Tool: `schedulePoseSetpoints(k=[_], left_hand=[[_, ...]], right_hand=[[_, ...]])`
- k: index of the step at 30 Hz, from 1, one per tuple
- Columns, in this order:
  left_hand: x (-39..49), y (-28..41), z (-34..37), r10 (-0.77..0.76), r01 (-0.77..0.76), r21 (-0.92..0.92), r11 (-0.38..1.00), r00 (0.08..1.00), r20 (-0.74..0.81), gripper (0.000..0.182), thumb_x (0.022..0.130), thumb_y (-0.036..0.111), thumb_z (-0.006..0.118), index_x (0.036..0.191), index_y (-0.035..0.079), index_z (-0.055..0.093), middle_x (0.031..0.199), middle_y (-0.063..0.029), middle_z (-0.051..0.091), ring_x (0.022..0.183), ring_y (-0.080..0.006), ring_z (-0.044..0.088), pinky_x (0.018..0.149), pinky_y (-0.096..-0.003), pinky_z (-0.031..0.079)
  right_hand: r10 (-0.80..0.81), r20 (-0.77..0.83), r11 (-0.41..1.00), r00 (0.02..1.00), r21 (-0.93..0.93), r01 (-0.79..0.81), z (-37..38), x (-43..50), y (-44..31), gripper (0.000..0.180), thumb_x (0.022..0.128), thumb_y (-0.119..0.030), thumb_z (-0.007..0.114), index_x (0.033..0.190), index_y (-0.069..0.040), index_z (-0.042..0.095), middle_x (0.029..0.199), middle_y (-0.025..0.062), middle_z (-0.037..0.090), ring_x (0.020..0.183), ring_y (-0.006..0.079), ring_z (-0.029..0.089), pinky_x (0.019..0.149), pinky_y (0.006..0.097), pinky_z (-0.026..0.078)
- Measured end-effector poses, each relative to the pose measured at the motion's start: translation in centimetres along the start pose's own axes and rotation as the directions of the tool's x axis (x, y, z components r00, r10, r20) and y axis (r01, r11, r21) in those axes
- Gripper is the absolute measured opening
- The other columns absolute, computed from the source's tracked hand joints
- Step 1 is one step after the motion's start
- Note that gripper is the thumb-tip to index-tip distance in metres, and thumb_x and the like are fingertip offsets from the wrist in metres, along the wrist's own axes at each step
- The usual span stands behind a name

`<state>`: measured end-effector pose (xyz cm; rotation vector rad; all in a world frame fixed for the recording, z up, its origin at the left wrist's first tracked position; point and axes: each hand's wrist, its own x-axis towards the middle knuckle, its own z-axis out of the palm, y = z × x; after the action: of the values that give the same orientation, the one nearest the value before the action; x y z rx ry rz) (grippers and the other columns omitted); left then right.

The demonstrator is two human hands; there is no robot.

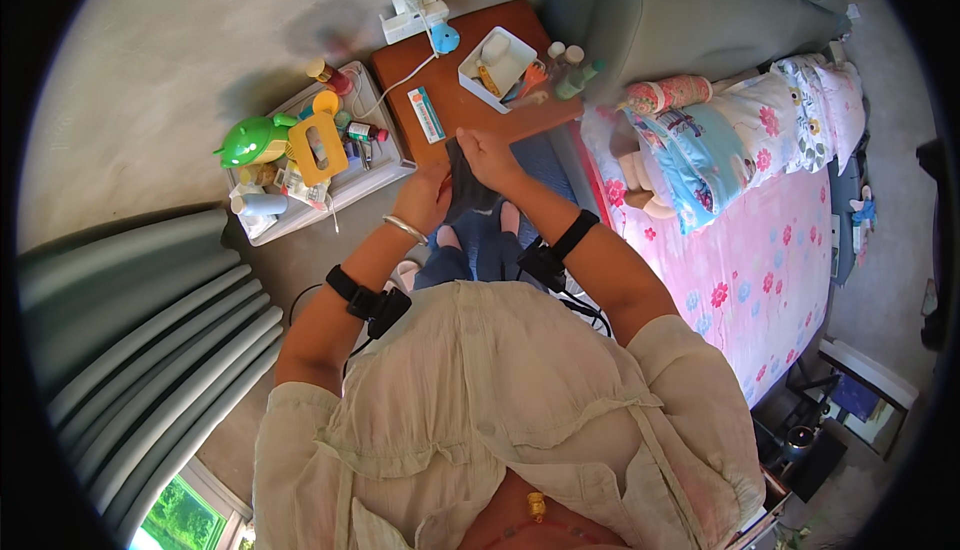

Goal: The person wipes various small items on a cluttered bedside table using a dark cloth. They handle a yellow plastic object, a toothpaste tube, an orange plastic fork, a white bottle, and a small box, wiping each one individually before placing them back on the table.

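A dark grey piece of cloth point(471, 194) hangs between my two hands, in front of the brown bedside cabinet. My left hand point(424, 196), with a silver bangle at the wrist, grips its left edge. The upper right part of the cloth is in my right hand point(486, 161). Fingers hide some of the fabric, so I cannot tell whether it is a sock or another garment. Just beyond my hands, a small white printed box point(427, 114) lies on the brown cabinet top point(420, 62).
A white box of small items point(517, 44) and several bottles point(571, 74) stand on the cabinet. Left of it, a cluttered pale stand point(360, 182) holds a green toy-like container point(255, 140). A floral bed point(750, 250) is to the right, a grey curtain point(165, 310) to the left.
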<state>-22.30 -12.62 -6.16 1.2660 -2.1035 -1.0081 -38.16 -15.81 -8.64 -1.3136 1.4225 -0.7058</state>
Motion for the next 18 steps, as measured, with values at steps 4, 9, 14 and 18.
schedulePoseSetpoints(k=[4,9,14,18], left_hand=[[-0.8,-2.7,2.4,0.166,-0.169,-0.045,0.985,0.985,-0.055,0.035,0.076,0.006,0.060,0.109,0.000,0.051,0.088,-0.0149,0.058,0.077,-0.0301,0.058,0.066,-0.0341,0.045],[1.3,-8.7,4.9,-0.527,0.352,-0.444,0.824,0.763,-0.374,0.027,0.081,0.010,0.061,0.103,-0.004,0.055,0.077,-0.0021,0.060,0.068,-0.0056,0.054,0.059,-0.0199,0.043],[6.9,-15.5,10.7,-0.675,0.444,-0.547,0.710,0.650,-0.349,0.031,0.073,0.010,0.065,0.102,0.000,0.058,0.076,-0.0073,0.063,0.065,-0.0121,0.058,0.060,-0.0263,0.047],[10.0,-19.0,15.8,-0.810,0.612,-0.545,0.573,0.525,-0.262,0.038,0.067,0.003,0.063,0.105,0.000,0.056,0.084,-0.0115,0.064,0.074,-0.0194,0.062,0.063,-0.0298,0.050]], right_hand=[[0.438,0.081,0.654,0.896,0.655,-0.379,-1.5,0.4,4.7,0.031,0.086,-0.035,0.051,0.087,-0.004,0.057,0.070,0.0059,0.056,0.060,0.0177,0.056,0.059,0.0288,0.047],[0.606,-0.016,0.505,0.795,0.780,-0.369,-6.8,0.2,10.7,0.040,0.079,-0.040,0.059,0.088,-0.001,0.057,0.081,0.0088,0.057,0.067,0.0191,0.057,0.058,0.0337,0.048],[0.669,0.176,0.398,0.722,0.735,-0.548,-10.6,-0.8,15.4,0.030,0.081,-0.034,0.056,0.084,-0.004,0.059,0.078,0.0055,0.055,0.070,0.0171,0.056,0.061,0.0319,0.047],[0.477,-0.001,0.850,0.879,0.253,-0.461,-14.3,1.8,17.4,0.028,0.079,-0.028,0.056,0.089,-0.002,0.061,0.082,0.0052,0.060,0.074,0.0180,0.057,0.068,0.0295,0.046]])
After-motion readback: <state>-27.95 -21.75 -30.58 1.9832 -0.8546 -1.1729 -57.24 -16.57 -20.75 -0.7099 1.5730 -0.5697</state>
